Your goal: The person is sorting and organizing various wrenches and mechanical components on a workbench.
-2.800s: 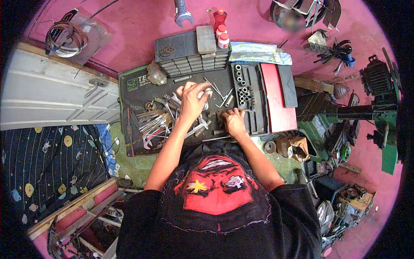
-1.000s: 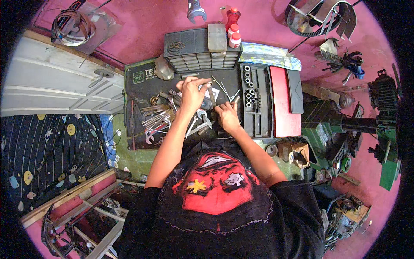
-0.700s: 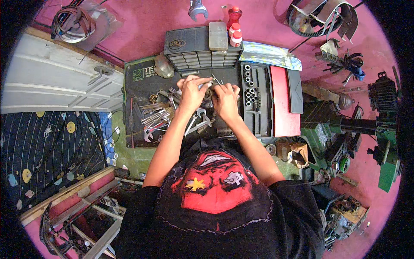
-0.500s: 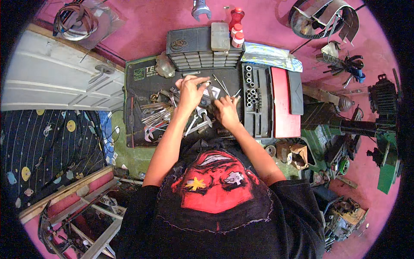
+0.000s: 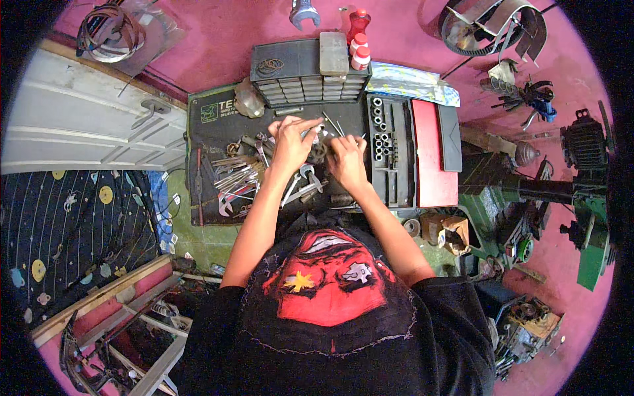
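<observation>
Over the dark work mat, my left hand [image 5: 290, 144] is closed, its thumb and index finger pinched around something small that I cannot make out. Facing it, my right hand [image 5: 347, 160] has its fingers curled inward; what they grip, if anything, is hidden. A roundish dark metal part [image 5: 317, 154] lies between the two hands; I cannot tell whether either touches it. Thin metal rods [image 5: 335, 124] rest just beyond my right fingers. Under and beside my left wrist are an open-end wrench [image 5: 310, 177] and a pile of slim hand tools [image 5: 234, 177].
A small-drawer cabinet [image 5: 308, 89] stands at the back, with red-and-white bottles [image 5: 360, 56] on top. To the right lie a socket tray [image 5: 389, 178] and a red panel [image 5: 436, 148]. A green machine [image 5: 594, 244] stands far right, a white door [image 5: 86, 112] left.
My right hand has turned slightly, its fingers curling in more, and the roundish metal part shows more clearly. My left hand keeps nearly the same pinch. The whole view has shifted a little.
</observation>
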`<state>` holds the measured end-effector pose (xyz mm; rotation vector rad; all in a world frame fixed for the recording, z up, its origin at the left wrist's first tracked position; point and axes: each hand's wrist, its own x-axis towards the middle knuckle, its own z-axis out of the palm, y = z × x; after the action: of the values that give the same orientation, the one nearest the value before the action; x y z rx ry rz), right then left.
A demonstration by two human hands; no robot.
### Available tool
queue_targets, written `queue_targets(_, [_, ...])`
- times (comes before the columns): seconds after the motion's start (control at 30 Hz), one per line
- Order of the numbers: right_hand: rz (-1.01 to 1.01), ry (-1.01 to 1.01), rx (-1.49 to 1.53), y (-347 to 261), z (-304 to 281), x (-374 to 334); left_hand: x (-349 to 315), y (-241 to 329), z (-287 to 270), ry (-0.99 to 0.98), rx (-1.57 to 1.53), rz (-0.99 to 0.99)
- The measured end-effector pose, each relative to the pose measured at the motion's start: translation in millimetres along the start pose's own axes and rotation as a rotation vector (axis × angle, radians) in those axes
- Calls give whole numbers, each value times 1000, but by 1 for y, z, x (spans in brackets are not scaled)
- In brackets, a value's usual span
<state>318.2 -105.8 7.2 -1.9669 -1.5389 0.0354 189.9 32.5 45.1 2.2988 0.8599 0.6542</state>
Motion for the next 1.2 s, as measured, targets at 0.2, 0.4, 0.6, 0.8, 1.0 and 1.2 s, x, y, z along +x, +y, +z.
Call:
queue_targets(0.2, [-14, 28, 12, -3, 7, 6, 0, -4, -2, 1, -51, -17])
queue_targets(0.4, [80, -354, -152, 39, 40, -61, -1, -5, -9, 0, -48, -8])
queue_targets(0.6, [164, -230, -117, 42, 32, -51, -4, 0, -6, 43, -56, -1])
queue_targets(0.8, [168, -98, -62, 14, 1, -28, -4, 4, -12, 47, 88, 21])
queue_targets(1.0, [115, -33, 9, -3, -6, -12, -3, 10, -5, 106, 103, 15])
queue_targets(1.2, [142, -35, 31, -7, -6, -11, -1, 11, -2, 75, 35, -44])
